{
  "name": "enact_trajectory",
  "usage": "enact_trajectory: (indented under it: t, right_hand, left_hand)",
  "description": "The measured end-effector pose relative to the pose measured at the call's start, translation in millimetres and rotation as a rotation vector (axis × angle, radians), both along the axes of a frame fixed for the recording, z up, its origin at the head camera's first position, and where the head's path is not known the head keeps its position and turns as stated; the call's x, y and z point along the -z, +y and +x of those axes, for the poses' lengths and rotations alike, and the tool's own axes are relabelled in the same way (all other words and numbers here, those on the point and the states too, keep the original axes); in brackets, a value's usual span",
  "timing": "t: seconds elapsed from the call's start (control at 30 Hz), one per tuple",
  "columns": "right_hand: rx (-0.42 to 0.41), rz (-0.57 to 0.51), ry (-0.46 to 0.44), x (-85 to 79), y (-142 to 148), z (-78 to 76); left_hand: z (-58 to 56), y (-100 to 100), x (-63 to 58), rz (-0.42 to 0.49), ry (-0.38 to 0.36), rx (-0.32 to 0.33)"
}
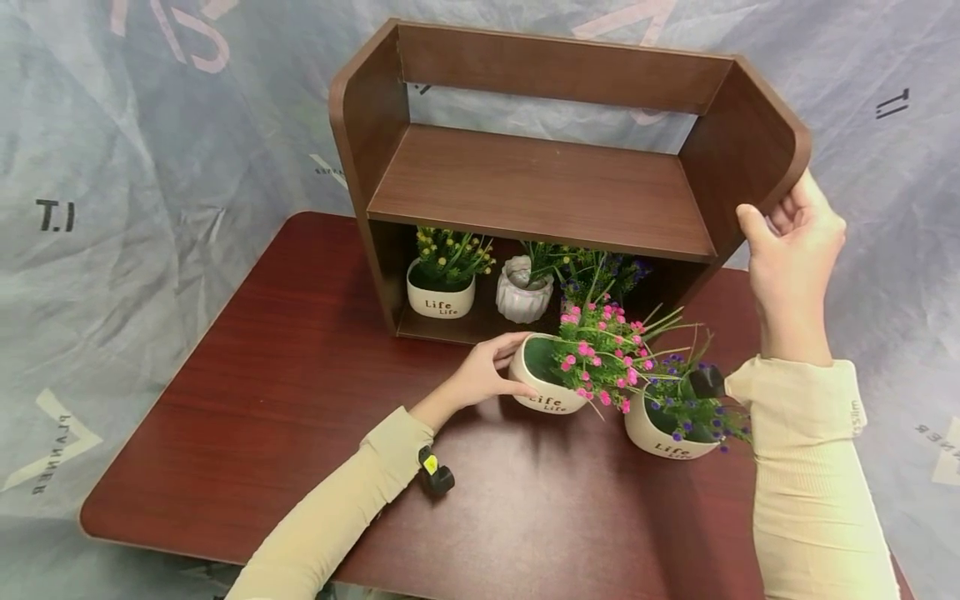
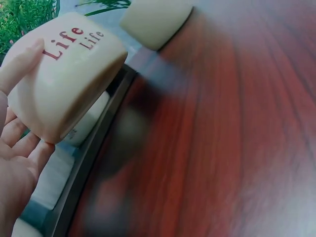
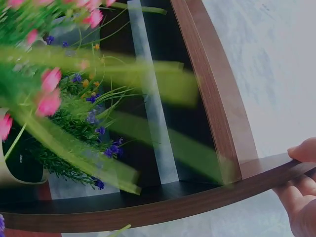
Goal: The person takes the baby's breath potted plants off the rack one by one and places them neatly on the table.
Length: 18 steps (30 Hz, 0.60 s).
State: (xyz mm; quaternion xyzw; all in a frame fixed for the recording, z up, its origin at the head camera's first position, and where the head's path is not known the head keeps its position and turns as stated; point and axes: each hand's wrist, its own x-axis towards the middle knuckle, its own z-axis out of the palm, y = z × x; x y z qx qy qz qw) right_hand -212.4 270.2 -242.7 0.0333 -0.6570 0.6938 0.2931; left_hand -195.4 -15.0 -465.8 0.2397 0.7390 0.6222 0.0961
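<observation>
My left hand (image 1: 477,374) grips a cream oval flower pot (image 1: 534,392) marked "Life", with pink artificial flowers (image 1: 600,354). In the left wrist view its thumb lies on the lettered side and the fingers go under the bottom edge of the pot (image 2: 74,64), which is tilted and held above the table. A brown wooden shelf unit (image 1: 540,187) stands behind. My right hand (image 1: 798,250) holds the front edge of its right side panel (image 1: 750,154), thumb inside and fingers outside, also seen in the right wrist view.
On the lower shelf stand a yellow-flowered "Life" pot (image 1: 441,300), a ribbed whitish pot (image 1: 524,292) and a purple-flowered plant (image 1: 592,275), partly hidden. Another "Life" pot (image 1: 663,437) with purple flowers sits on the reddish table (image 1: 300,375), near my right sleeve.
</observation>
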Motion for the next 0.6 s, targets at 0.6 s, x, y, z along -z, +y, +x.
enact_trajectory:
  t: [0.6]
  right_hand:
    - [0.005, 0.03, 0.014, 1.2, 0.9, -0.6]
  left_hand:
    - [7.8, 45.9, 15.6, -0.001, -0.062, 0.061]
